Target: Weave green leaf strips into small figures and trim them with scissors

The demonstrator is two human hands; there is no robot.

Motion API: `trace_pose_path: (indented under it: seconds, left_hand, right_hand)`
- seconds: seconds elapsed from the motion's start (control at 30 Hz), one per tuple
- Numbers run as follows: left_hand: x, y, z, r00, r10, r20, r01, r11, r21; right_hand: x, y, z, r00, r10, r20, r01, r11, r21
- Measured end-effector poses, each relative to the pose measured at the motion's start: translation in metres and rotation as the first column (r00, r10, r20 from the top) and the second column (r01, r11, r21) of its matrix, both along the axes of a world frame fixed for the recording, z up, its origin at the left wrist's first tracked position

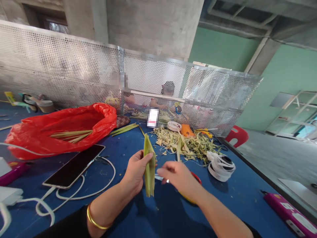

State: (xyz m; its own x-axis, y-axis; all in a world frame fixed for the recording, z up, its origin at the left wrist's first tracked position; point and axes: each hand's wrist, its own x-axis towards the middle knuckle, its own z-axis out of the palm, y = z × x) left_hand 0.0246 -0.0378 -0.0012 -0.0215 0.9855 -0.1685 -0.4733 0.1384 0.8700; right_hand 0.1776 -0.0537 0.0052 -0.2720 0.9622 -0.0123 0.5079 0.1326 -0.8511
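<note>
My left hand (135, 170) grips a folded green leaf (149, 180) upright, thumb pressed on its face; its kind is unclear. Just to the right is my right hand (177, 175), fingers curled together; what they hold, if anything, is hidden. A pale leaf strip (178, 150) rises behind that hand, and I cannot tell whether it is held. Beneath the right hand lie scissors (196, 178) with red and yellow handles, partly covered. Beyond the hands spreads a pile of leaf scraps (195, 145). A gold bangle (95, 219) circles my left wrist.
A red plastic bag (32, 127) with long stalks stands left, near a phone (75, 167) on a white cable. More stalks (125, 129) lie behind. White tape rolls (221, 168) and a purple device (289, 211) are right. Behind a perforated metal screen (74, 62), people sit.
</note>
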Motion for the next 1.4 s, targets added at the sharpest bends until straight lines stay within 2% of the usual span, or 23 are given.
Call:
trace_pose_path:
  seconds: [0.1, 0.17, 0.27, 0.37, 0.53, 0.67, 0.77, 0.9, 1.17, 1.27, 1.4]
  left_hand:
    - [-0.001, 0.0, 0.0, 0.999, 0.013, -0.036, -0.011, 0.999, 0.039]
    - [-0.002, 0.0, -0.001, 0.996, -0.012, -0.089, 0.017, 0.998, 0.058]
    - [-0.002, 0.0, -0.003, 0.966, -0.167, -0.199, 0.186, 0.979, 0.078]
    - [-0.002, 0.0, -0.004, 0.9, -0.352, -0.257, 0.364, 0.931, 0.001]
    - [-0.004, -0.002, -0.001, 0.875, -0.403, -0.269, 0.405, 0.913, -0.048]
    - [-0.004, -0.005, 0.0, 0.823, -0.526, -0.214, 0.515, 0.85, -0.106]
    - [-0.003, -0.005, 0.001, 0.867, -0.446, -0.221, 0.439, 0.895, -0.083]
    - [-0.002, -0.004, 0.001, 0.9, -0.348, -0.262, 0.353, 0.935, -0.029]
    - [0.001, -0.005, -0.002, 0.883, -0.364, -0.296, 0.362, 0.93, -0.062]
    - [0.001, -0.006, -0.001, 0.885, -0.371, -0.281, 0.374, 0.926, -0.046]
    - [0.0, -0.006, 0.0, 0.873, -0.445, -0.199, 0.449, 0.893, -0.024]
  right_hand:
    - [-0.019, -0.012, -0.012, 0.994, 0.025, -0.105, -0.03, 0.998, -0.054]
    - [-0.021, -0.012, -0.017, 0.989, -0.021, -0.143, 0.013, 0.998, -0.058]
    - [-0.014, -0.008, -0.014, 0.986, -0.102, -0.129, 0.107, 0.994, 0.038]
    - [-0.007, -0.003, -0.007, 0.98, -0.153, -0.125, 0.165, 0.982, 0.092]
    - [-0.001, 0.005, -0.005, 0.932, -0.204, -0.298, 0.196, 0.979, -0.056]
    - [0.001, 0.008, -0.005, 0.923, -0.202, -0.327, 0.208, 0.978, -0.018]
    - [0.001, 0.007, -0.004, 0.923, -0.181, -0.339, 0.177, 0.983, -0.042]
    - [0.0, 0.004, -0.004, 0.95, -0.183, -0.253, 0.162, 0.982, -0.101]
    - [-0.003, 0.005, -0.013, 0.948, -0.119, -0.295, 0.082, 0.987, -0.136]
    - [-0.003, 0.004, -0.011, 0.939, -0.108, -0.326, 0.054, 0.984, -0.171]
    - [-0.004, 0.001, -0.004, 0.907, -0.113, -0.406, -0.005, 0.961, -0.278]
